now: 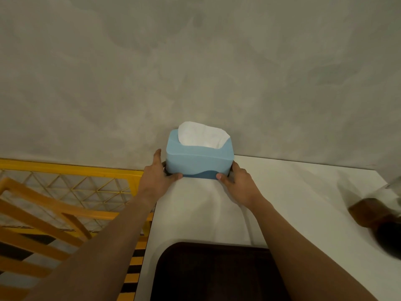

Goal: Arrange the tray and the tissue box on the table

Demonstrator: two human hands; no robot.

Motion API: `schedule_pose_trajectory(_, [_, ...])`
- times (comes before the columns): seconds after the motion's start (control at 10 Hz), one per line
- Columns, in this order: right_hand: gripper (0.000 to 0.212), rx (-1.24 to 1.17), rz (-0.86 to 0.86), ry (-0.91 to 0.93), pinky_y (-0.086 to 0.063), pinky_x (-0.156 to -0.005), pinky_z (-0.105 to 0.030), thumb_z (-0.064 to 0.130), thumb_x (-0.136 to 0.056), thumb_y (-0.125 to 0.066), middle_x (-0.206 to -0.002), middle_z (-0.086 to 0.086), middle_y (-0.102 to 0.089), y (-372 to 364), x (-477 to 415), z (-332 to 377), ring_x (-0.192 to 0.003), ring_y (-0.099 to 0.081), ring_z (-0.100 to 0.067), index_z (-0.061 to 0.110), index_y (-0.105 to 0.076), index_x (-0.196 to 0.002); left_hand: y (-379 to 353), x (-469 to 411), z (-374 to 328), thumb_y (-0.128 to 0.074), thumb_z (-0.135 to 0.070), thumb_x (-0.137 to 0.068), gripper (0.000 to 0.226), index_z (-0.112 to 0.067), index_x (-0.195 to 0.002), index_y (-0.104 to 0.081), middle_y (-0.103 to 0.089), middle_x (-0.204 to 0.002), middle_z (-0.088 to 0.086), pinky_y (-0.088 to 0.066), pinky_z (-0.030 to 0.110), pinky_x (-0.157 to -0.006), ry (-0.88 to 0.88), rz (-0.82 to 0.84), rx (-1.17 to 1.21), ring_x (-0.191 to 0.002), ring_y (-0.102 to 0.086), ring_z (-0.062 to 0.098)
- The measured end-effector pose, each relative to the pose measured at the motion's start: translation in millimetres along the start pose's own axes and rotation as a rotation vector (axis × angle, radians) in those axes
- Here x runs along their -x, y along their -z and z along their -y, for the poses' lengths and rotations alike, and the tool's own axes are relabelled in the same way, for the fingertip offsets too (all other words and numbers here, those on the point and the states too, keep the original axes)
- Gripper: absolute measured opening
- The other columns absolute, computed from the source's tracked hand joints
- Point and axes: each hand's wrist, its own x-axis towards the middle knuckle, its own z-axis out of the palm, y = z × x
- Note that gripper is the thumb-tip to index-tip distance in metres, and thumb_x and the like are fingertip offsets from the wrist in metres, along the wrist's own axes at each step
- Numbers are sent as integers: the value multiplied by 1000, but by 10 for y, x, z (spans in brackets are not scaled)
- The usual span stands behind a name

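Nearest the camera: dark brown rectangular tray with rounded corners [208,272], lying flat on the white smooth worktop [303,203], its near part cut off by the bottom edge of view. Both bare forearms cross above or beside the tray's far corners; contact cannot be told.

Right edge, mid-distance: dark brown blurred object [377,222] on the worktop, too smeared to identify.

Left of the worktop, lower down: orange wooden slatted chair back [43,213], with a yellow frame holding triangular wire mesh [71,183] behind it. Yellow-and-black striped band [132,270] runs along the worktop's left edge.

Farther out: left hand [156,177] pressed against the left end of the light blue plastic tissue box with a darker blue base [198,161], thumb on the front lower edge, fingers reaching round the end. Right hand [238,183] mirrors it on the right end, thumb tip on the dark base. Both hands grasp the box between them.

The tissue box sits upright at the far left corner of the worktop, well apart from the tray, close against the grey mottled plaster wall [195,61]. A white crumpled tissue [201,135] stands out of its top opening.
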Motion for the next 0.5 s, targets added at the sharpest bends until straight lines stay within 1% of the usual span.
schedule_pose_trajectory(0.1, [48,0,-19,13,-42,-68,-8,41,-98,-63,-108,12,-60,-15,-1,6,-88,-58,-5,19,-48,-138,19,-22,-14,-83,-39,-79,104,-15,-157,-18,-65,-133,15,-54,48,-91,-14,17,-24,-117,-62,38])
schedule_pose_trajectory(0.2, [48,-3,-32,38,-44,-71,-14,40,-99,-62,-111,8,-63,-55,5,7,-94,-60,-13,17,-48,-138,18,-19,3,-81,-39,-81,98,-13,-155,-21,-65,-133,15,-54,48,-89,-16,22,-38,-116,-62,39])
schedule_pose_trajectory(0.3, [50,-6,-35,39,-51,-79,-27,42,-99,-62,-118,3,-66,-112,5,-22,-99,-62,-16,18,-46,-140,-13,-19,54,-80,-39,-82,94,-11,-154,-24,-65,-132,14,-53,46,-87,-13,21,-34,-116,-63,38])
schedule_pose_trajectory(0.4, [53,15,-6,7,-48,-77,-27,42,-98,-62,-120,-1,-66,-84,-6,3,-103,-63,-19,16,-45,-141,-29,-16,43,-78,-38,-84,91,-12,-153,-24,-67,-129,15,-54,46,-86,-5,35,-64,-111,-65,37])
schedule_pose_trajectory(0.5, [63,12,69,-38,-44,-79,-25,42,-95,-67,-128,-3,-63,-82,-49,79,-113,-62,-26,19,-38,-146,-4,-30,74,-77,-38,-86,98,-12,-156,-14,-64,-131,18,-54,48,-89,11,74,-105,-113,-62,40])
